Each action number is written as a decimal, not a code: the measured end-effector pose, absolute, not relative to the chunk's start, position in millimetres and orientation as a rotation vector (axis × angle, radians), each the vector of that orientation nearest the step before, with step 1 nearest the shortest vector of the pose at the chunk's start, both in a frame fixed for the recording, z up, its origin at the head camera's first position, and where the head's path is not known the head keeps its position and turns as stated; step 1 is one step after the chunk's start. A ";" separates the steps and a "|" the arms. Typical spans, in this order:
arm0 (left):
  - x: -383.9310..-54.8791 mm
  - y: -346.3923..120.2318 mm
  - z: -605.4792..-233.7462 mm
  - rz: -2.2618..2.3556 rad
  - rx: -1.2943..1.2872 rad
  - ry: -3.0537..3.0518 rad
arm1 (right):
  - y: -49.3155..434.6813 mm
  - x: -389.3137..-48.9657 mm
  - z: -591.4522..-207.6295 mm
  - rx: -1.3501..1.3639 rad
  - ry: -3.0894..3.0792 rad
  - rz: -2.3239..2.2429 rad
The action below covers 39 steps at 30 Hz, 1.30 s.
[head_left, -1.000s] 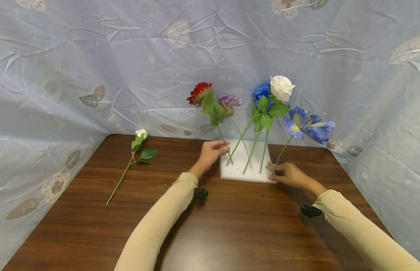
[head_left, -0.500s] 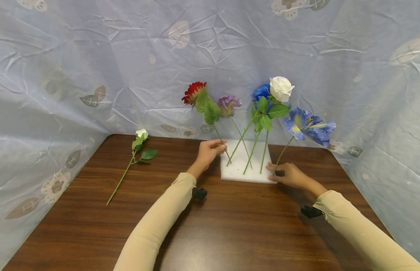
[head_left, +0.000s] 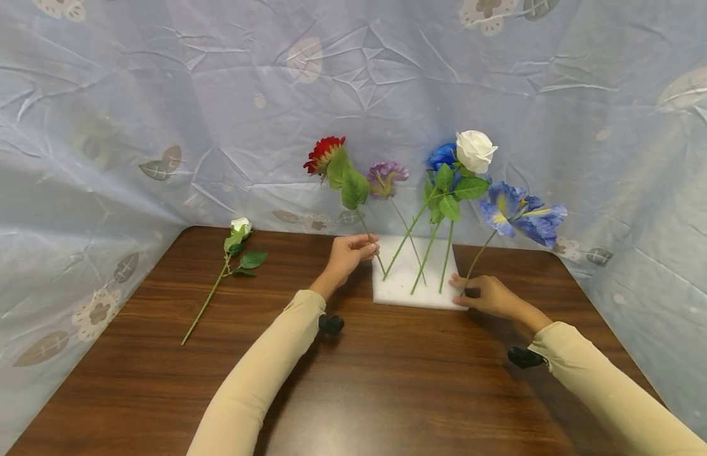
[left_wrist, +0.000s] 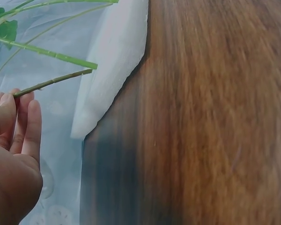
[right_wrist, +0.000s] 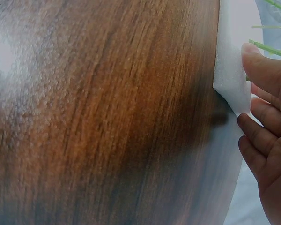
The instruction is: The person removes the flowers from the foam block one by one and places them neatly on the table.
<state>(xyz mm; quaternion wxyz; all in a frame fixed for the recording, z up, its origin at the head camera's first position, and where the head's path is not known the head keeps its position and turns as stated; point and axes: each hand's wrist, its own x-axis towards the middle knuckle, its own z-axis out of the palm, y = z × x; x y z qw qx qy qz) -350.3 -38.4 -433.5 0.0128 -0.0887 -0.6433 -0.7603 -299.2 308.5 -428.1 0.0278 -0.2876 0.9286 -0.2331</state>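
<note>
My left hand pinches the thin stem of a red flower at the left of a white foam block. In the left wrist view, the cut end of this stem lies right over the foam's surface. My right hand grips the foam's right edge, thumb on top and fingers along the side. Beside its fingers rises the stem of a blue iris. A white rose, a blue flower and a purple flower stand at a slant in the foam.
A white rosebud on a leafy stem lies on the left of the brown wooden table. Pale blue patterned cloth hangs behind the table and at both sides.
My left hand has shifted slightly left with the red flower, whose head now leans further left. The right hand and foam stay nearly in place.
</note>
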 end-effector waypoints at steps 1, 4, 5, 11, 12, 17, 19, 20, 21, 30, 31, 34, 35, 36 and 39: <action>-350.3 -39.8 -432.9 -2.368 -0.278 -2.014 | 308.4 -299.1 -428.2 -0.886 2.867 -0.719; -349.6 -44.2 -431.0 -2.357 -0.279 -2.043 | 308.6 -298.8 -428.7 -0.882 2.864 -0.721; -349.3 -45.8 -430.5 -2.347 -0.280 -2.056 | 308.8 -298.9 -429.1 -0.880 2.862 -0.722; -347.4 -56.3 -428.9 -2.300 -0.311 -2.123 | 309.7 -299.0 -430.4 -0.885 2.860 -0.737; -347.3 -58.1 -428.8 -2.298 -0.322 -2.130 | 309.7 -299.1 -430.5 -0.884 2.860 -0.741; -345.4 -67.1 -426.5 -2.294 -0.396 -2.170 | 310.1 -300.4 -432.1 -0.877 2.854 -0.747; -344.0 -71.0 -424.7 -2.267 -0.426 -2.204 | 310.7 -301.0 -432.7 -0.876 2.854 -0.747; -343.0 -73.3 -423.6 -2.250 -0.438 -2.222 | 310.8 -301.1 -432.8 -0.879 2.855 -0.746; -342.4 -75.5 -422.8 -2.234 -0.447 -2.238 | 311.0 -301.3 -432.8 -0.878 2.854 -0.746; -335.7 -98.7 -416.9 -2.117 -0.510 -2.370 | 311.7 -300.6 -433.6 -0.857 2.840 -0.767; -335.0 -101.7 -416.8 -2.105 -0.517 -2.387 | 311.7 -300.6 -433.8 -0.856 2.840 -0.772; -332.7 -111.2 -416.7 -2.084 -0.518 -2.429 | 311.4 -300.2 -433.6 -0.865 2.842 -0.771; -332.2 -114.5 -416.7 -2.073 -0.515 -2.444 | 311.3 -300.1 -433.3 -0.867 2.842 -0.770; -331.5 -117.7 -416.4 -2.069 -0.512 -2.457 | 311.1 -300.1 -432.8 -0.868 2.840 -0.766; -330.2 -127.3 -415.3 -2.089 -0.505 -2.475 | 310.9 -300.3 -431.2 -0.865 2.841 -0.753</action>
